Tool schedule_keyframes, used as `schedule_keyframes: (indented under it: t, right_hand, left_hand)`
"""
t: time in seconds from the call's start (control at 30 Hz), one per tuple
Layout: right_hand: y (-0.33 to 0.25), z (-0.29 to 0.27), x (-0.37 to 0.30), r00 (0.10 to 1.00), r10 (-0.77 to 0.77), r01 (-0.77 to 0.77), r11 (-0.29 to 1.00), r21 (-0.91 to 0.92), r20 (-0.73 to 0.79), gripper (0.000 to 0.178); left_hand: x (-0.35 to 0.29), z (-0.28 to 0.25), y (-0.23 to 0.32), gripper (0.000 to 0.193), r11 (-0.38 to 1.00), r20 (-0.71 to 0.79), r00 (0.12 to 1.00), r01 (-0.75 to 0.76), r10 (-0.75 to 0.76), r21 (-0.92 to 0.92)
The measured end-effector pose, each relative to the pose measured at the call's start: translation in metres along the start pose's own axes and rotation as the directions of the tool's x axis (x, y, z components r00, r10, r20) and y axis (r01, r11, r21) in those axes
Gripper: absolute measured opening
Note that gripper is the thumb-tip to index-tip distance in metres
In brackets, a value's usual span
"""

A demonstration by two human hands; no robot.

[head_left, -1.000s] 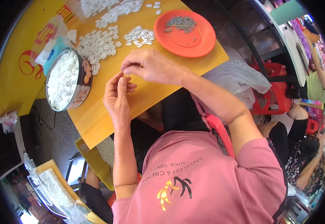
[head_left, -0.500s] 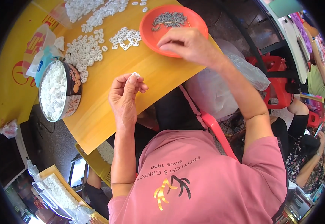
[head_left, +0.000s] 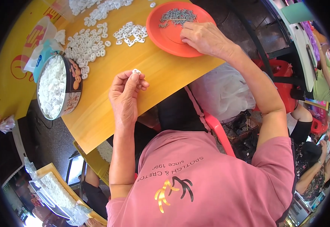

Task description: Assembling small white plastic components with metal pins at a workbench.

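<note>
Above the near edge of the wooden table, my left hand pinches a small white plastic piece with holes between thumb and fingertips. My right hand reaches over the red-orange plate, its fingers curled down near the plate's floor. Whatever those fingertips grip, if anything, is hidden. Beyond them, a heap of small grey screws lies at the plate's far side, with a thin stick across it. Left of the plate, several loose white pieces form a small group.
A larger pile of white oval pieces spreads at the far left. Beside it, a round tin full of white pieces stands at the table's left edge. A clear plastic bag hangs below the right edge, near a red chair.
My right hand has moved right and lower over the plate, its fingers now down by the plate's floor. My left hand stays nearly in place with the white piece.
</note>
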State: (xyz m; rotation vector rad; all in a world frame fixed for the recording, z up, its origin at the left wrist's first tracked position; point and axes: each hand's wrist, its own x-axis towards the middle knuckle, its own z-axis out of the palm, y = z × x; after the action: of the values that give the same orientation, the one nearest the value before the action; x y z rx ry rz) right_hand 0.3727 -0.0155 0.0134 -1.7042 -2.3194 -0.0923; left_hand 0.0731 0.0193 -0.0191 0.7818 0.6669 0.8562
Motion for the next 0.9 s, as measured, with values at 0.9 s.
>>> schedule_keyframes:
  t: [0.9]
  right_hand:
    - [-0.176, 0.000, 0.037, 0.899, 0.425, -0.051, -0.143, 0.988, 0.108, 0.018]
  left_hand:
    - [-0.043, 0.015, 0.035, 0.014, 0.969, 0.025, 0.976, -0.213, 0.218, -0.122]
